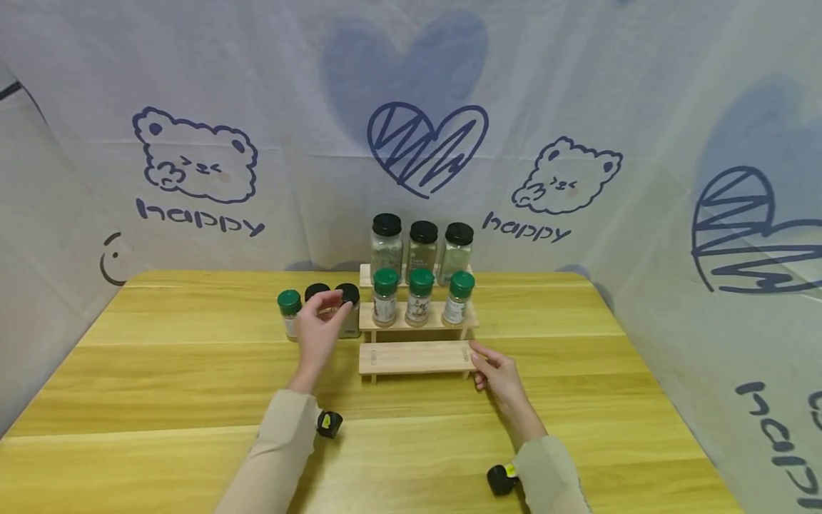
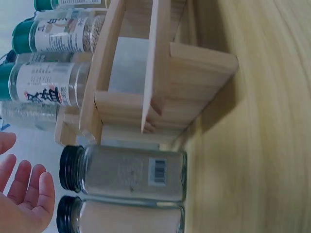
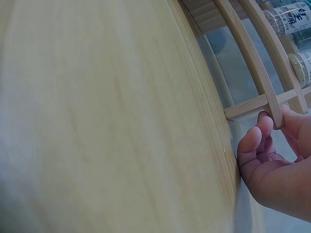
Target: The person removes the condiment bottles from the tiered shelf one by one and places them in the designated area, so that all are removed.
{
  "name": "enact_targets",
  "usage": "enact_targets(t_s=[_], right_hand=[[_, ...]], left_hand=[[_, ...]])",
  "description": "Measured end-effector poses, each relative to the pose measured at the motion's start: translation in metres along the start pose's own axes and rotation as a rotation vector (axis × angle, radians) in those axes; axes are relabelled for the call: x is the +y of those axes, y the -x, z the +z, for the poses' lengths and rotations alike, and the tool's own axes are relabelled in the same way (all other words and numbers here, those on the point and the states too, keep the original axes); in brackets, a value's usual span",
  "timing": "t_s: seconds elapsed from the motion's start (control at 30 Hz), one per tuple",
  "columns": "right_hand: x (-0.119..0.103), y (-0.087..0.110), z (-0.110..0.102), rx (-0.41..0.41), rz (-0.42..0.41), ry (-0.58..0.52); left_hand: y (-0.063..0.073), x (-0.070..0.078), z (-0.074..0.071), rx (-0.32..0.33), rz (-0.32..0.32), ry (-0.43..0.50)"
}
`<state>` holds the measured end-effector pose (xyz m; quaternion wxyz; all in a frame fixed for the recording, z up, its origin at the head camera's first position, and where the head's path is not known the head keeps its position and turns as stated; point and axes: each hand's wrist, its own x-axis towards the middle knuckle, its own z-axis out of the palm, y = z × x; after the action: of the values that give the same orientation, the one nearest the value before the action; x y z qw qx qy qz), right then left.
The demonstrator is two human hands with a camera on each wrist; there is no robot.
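My left hand (image 1: 317, 334) hovers above and in front of the black-capped spice jars left of the rack. In the left wrist view its fingers (image 2: 36, 191) are loosely bent, apart from the nearer square glass jar (image 2: 133, 172) and the second jar (image 2: 131, 217). My right hand (image 1: 504, 378) pinches the right end of the lowest step of a three-tier wooden rack (image 1: 414, 358). In the right wrist view thumb and fingers (image 3: 251, 141) close around that shelf end. Several green-capped bottles (image 1: 420, 296) stand on the middle step, black-capped jars (image 1: 422, 253) on the top one.
A green-capped bottle (image 1: 290, 314) stands on the wooden table (image 1: 193, 371), left of the black-capped jars. Behind the table hangs a pale cloth (image 1: 308, 178) with drawn bears and hearts. Black wrist devices (image 1: 330, 424) hang by both sleeves.
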<state>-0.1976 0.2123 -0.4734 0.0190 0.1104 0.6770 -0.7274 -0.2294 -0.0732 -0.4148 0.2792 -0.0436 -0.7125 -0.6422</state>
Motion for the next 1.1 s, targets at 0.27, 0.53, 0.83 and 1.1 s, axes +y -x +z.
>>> enact_targets(t_s=[0.27, 0.53, 0.83, 1.1], right_hand=[[0.000, 0.000, 0.000, -0.007, -0.003, -0.013], [-0.001, 0.002, 0.000, -0.008, 0.005, -0.008], [-0.001, 0.002, 0.001, -0.007, 0.010, 0.001], [-0.002, 0.003, 0.001, -0.005, 0.011, 0.012]], left_hand=[[-0.001, 0.012, 0.011, -0.016, 0.014, 0.003], [-0.003, 0.022, 0.022, -0.061, -0.001, 0.062], [-0.005, 0.031, 0.034, -0.112, 0.043, 0.089], [-0.002, 0.058, 0.039, -0.146, 0.113, 0.092]])
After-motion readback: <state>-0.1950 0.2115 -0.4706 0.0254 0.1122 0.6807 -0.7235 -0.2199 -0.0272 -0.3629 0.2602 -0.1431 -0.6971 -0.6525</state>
